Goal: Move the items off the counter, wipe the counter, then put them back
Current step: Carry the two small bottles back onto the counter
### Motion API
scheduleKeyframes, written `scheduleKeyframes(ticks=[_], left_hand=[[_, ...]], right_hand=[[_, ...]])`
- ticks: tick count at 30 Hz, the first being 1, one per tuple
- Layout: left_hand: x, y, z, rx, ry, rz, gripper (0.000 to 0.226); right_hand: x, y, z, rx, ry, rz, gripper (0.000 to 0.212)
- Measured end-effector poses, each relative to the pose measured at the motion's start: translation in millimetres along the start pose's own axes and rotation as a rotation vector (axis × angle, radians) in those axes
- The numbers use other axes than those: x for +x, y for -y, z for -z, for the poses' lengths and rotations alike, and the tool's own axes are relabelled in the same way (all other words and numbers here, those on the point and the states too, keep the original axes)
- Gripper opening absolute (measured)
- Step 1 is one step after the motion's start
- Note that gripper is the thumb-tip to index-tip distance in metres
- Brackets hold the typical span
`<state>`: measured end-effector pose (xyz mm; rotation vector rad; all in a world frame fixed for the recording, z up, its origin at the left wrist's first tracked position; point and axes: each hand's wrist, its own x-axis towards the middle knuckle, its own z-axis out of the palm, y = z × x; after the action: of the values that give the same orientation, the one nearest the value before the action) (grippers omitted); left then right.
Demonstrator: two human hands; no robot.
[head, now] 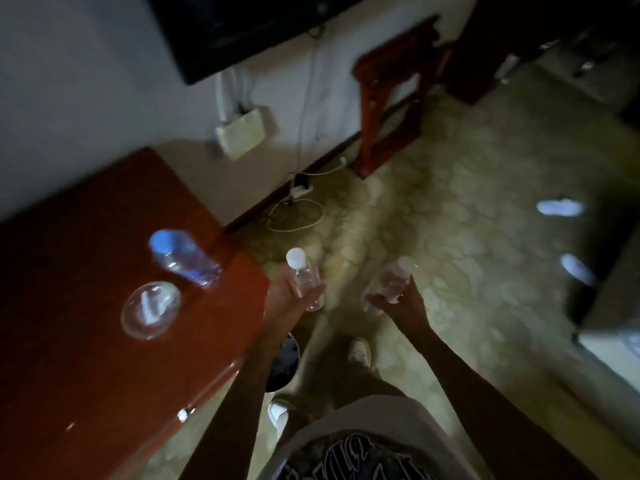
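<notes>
Head-worn view, steeply down, floorward

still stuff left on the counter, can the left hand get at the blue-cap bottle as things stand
Probably not yet. The left hand is already wrapped around a small white-capped bottle, just off the counter edge. The blue-cap bottle stands near that edge with nothing blocking it, so once the hand is emptied the way looks free.

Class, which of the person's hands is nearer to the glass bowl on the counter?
Left. The left hand, holding a small bottle, is just past the counter edge right of the bowl; the right hand is farther right, over the floor.
</notes>
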<state>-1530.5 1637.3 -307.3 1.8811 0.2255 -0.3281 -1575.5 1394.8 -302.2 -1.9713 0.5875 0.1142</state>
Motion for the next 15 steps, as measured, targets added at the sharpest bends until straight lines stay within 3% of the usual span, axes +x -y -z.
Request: scheduleKeyframes(ticks=[3,8,12,15], left_hand=[[23,-27,-56,0.059,0.157,-0.048,0.073],[51,-69,-143,0.104,0.355,-0.05,0.076],[89,-101,-220,0.062,0.354,0.033,0.078],[131,-135,-279,0.047,0.356,0.046,0.091]], right_hand=[[1,-21,44,0.087,-0.163,-0.071,0.07],[15,-62,98,0.179,-0.341,-0.19,0.054],[75,-88,147,0.272,-0.352,-0.244,0.054],[134,-89,204,0.337,-0.351,-0.23,0.056]])
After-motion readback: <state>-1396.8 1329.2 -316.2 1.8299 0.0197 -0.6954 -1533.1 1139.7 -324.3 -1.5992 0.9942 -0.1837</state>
